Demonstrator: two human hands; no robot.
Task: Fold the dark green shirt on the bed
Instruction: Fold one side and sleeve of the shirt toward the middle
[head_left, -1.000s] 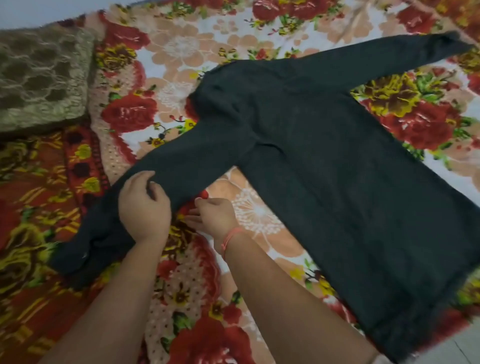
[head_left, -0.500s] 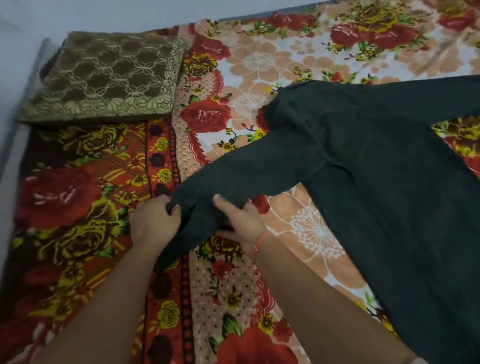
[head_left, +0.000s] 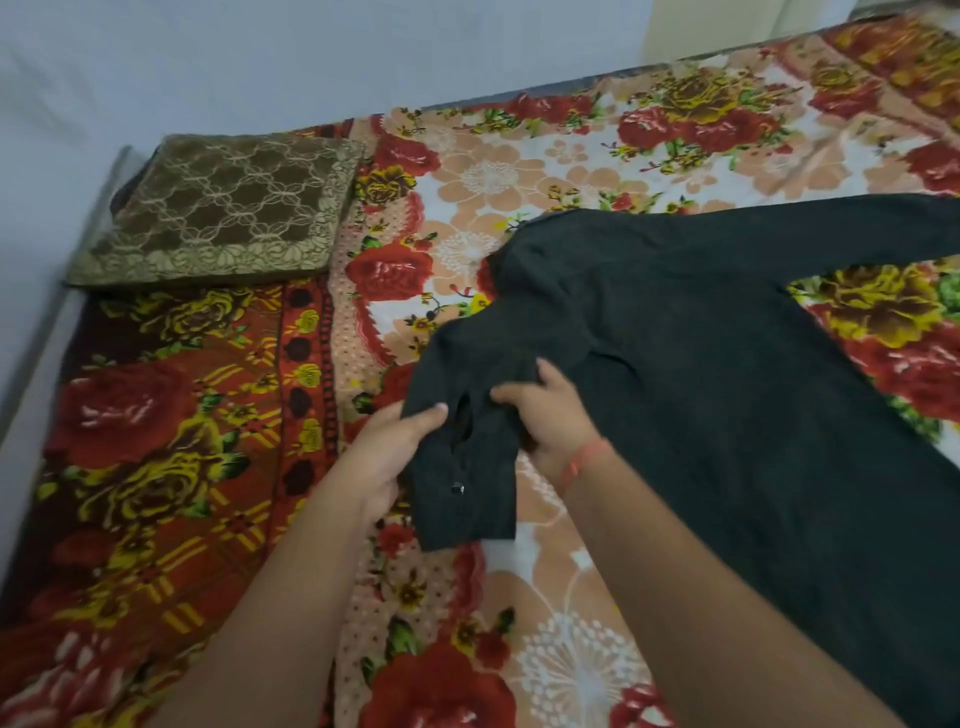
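Floral bedsheet (head_left: 218, 467) underneath; left hand (head_left: 384, 457) and right hand (head_left: 550, 415) grip dark green shirt (head_left: 727, 389) sleeve (head_left: 462, 426); cushion (head_left: 223, 213) at ten o'clock.

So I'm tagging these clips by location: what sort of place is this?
Most likely a bedroom at home. A floral bedsheet covers a bed set against a plain wall, a brown patterned cushion lies at its corner, and a dark green shirt is spread on it.
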